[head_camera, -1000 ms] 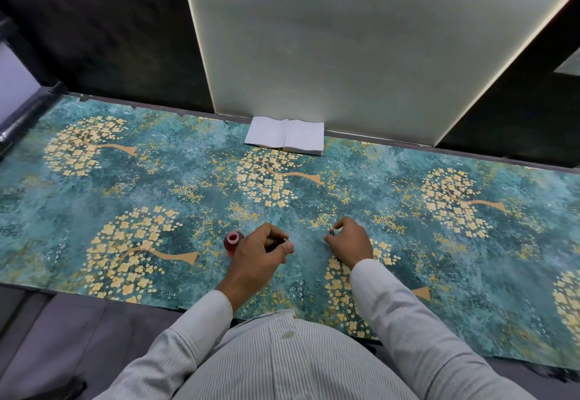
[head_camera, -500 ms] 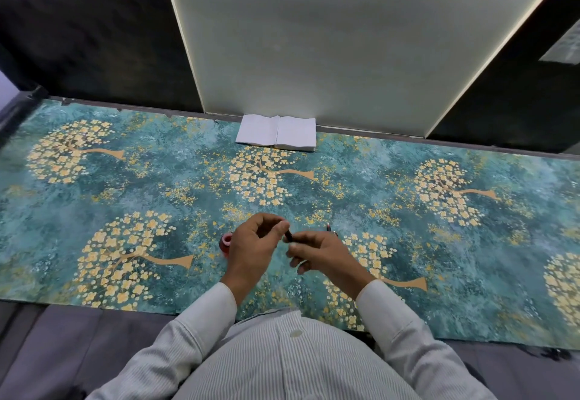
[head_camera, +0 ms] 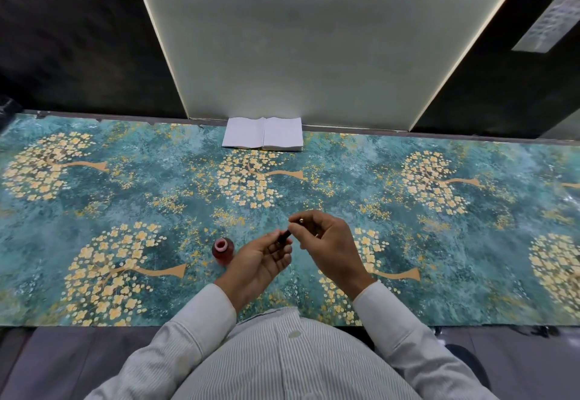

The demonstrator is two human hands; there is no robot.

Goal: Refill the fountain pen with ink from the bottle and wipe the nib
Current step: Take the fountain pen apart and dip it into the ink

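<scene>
Teal worktop cover [head_camera: 345,186] with gold tree prints ran under a pale lit wall panel [head_camera: 314,38] between dark walls. Counted: one open ink bottle [head_camera: 223,251], one fountain pen [head_camera: 285,236], one open notebook [head_camera: 263,133] at the far edge, two hands. You held the pen between both, raised over the worktop near your body. Your left hand [head_camera: 262,258] lay palm up, fingers curled round the pen's dark lower end. Your right hand [head_camera: 326,244] pinched the upper end; a small metal tip [head_camera: 301,220] showed by your fingertip. Most of the pen was hidden by fingers; nib or cap, couldn't tell. The bottle stood just left of your left hand, not touching. Striped shirt sleeves were cut off at the bottom.
</scene>
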